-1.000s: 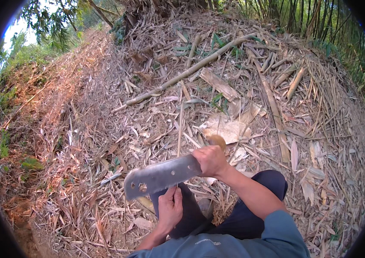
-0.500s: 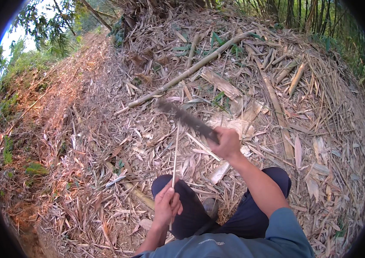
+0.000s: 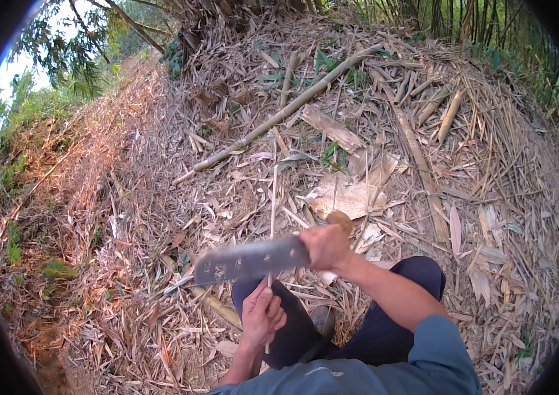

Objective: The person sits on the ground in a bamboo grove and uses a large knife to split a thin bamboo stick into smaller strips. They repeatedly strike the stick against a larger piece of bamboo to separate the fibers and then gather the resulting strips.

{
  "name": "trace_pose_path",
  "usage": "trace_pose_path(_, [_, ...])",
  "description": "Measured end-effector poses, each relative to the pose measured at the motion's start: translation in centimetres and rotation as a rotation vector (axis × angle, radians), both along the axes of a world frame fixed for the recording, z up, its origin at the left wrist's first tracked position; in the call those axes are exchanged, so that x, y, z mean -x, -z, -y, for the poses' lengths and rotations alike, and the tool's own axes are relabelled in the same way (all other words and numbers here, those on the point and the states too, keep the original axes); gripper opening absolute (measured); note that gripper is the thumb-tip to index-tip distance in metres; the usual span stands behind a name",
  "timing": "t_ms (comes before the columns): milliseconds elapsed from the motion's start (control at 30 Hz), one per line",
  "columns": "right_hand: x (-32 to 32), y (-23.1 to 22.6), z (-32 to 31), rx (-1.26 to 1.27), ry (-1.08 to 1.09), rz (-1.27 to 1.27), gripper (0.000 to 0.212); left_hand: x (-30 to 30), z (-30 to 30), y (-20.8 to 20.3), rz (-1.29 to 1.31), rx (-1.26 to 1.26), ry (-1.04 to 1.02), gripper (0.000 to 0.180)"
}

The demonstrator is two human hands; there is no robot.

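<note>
My left hand [image 3: 263,315] is closed round the lower part of a thin pale bamboo strip [image 3: 273,207], which rises away from me above my left knee. In my right hand [image 3: 327,247] is a machete with a broad dark blade [image 3: 250,261]; the rounded end of its wooden handle [image 3: 340,221] pokes out past the fist. The blade lies across the strip just above my left fingers and hides part of it. Whether the edge touches the strip, I cannot tell.
Dry bamboo leaves cover the sloping ground. A long bamboo pole [image 3: 286,113] lies ahead, with a flat piece of split wood [image 3: 332,128] beside it. Cut bamboo pieces [image 3: 449,117] lie to the right. Another bamboo length [image 3: 217,306] is by my left knee.
The machete has come down toward me along the strip, from near its far end to just above my left hand. Its blade now points left. My left hand keeps its hold.
</note>
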State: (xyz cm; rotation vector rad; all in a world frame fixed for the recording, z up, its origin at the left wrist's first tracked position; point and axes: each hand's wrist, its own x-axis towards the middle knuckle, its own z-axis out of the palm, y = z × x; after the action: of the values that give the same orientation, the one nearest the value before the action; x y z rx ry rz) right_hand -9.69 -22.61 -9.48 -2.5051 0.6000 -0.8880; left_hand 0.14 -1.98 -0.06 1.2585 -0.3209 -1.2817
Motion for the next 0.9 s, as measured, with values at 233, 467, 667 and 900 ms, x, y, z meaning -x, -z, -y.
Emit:
trace_pose_path(233, [0.8, 0.4, 5.8, -0.105, 0.294, -0.021, 0.027, 0.8, -2.2, 0.0, 0.086, -0.071, 0.132, 0.044])
trace_pose_path(467, [0.0, 0.0, 3.7, -0.134, 0.093, -0.055, 0.023, 0.2, -2.0, 0.0, 0.064, -0.019, 0.1, 0.045])
trace_pose_path(667, [1.5, 0.3, 7.8, -0.485, 0.394, -0.167, 0.025, 0.8, -4.4, -1.0, 0.132, -0.121, 0.171, 0.046])
trace_pose_path(900, [1.0, -2.2, 5.7, -0.489, 0.429, -0.086, 0.028, -0.2, -3.0, -1.0, -0.103, 0.095, 0.113, 0.049])
